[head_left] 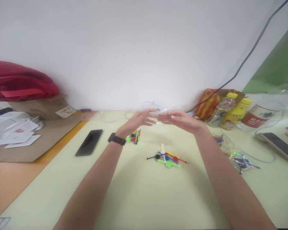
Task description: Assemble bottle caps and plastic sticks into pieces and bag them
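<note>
My left hand (138, 120) and my right hand (180, 120) are raised above the pale green table (144, 198), fingertips meeting around a small clear plastic bag (158, 111). Both hands pinch its edges. A black watch (116, 139) sits on my left wrist. Below the hands lies a loose pile of coloured plastic pins (167, 158) in red, blue, green, yellow and black. A second small bundle of coloured pins (134, 136) lies beside my left wrist.
A black phone (89, 142) lies left of my arm. Clear bags of coloured pieces (237, 156) rest at the right, with bottles (232, 113), a striped packet (207, 103) and another phone (278, 145). Cardboard, papers (15, 132) and red cloth (19, 80) fill the left.
</note>
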`<state>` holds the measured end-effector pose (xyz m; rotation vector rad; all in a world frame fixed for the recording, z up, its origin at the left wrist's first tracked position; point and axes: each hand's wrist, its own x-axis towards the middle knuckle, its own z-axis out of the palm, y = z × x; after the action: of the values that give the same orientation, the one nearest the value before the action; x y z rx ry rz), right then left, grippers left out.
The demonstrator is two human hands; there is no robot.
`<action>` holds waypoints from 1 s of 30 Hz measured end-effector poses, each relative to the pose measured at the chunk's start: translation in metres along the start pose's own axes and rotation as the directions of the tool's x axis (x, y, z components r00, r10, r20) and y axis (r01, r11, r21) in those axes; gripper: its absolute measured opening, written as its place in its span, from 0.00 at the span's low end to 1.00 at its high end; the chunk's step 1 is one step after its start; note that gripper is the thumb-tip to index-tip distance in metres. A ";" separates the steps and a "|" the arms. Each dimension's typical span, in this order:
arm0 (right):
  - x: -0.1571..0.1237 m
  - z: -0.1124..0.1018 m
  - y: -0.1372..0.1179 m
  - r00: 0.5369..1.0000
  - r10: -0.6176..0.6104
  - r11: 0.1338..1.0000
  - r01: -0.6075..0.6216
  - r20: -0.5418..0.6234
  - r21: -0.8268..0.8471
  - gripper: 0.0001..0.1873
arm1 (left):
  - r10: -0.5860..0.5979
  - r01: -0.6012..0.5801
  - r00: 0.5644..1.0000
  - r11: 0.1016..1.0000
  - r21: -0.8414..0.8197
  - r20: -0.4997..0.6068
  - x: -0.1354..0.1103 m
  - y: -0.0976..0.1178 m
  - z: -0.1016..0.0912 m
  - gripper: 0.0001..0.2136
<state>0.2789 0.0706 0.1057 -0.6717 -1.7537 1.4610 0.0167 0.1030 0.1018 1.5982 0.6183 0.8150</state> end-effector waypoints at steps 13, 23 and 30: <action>0.000 0.005 -0.011 0.995 0.047 0.997 -0.053 0.090 0.061 0.42 | 0.059 -0.064 0.997 0.994 -0.090 -0.057 0.004 0.011 0.006 0.30; -0.003 0.001 -0.007 0.998 0.028 0.994 -0.033 0.053 0.103 0.42 | 0.147 -0.156 0.973 0.987 -0.038 -0.179 0.004 0.009 -0.006 0.27; -0.002 -0.004 -0.009 0.992 -0.003 0.998 0.012 -0.129 0.070 0.37 | 0.144 -0.153 0.960 0.988 -0.019 -0.238 0.004 0.012 -0.013 0.28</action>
<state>0.2841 0.0694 0.1141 -0.7061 -1.5977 1.4349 0.0085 0.1117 0.1147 1.5389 0.6531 1.1345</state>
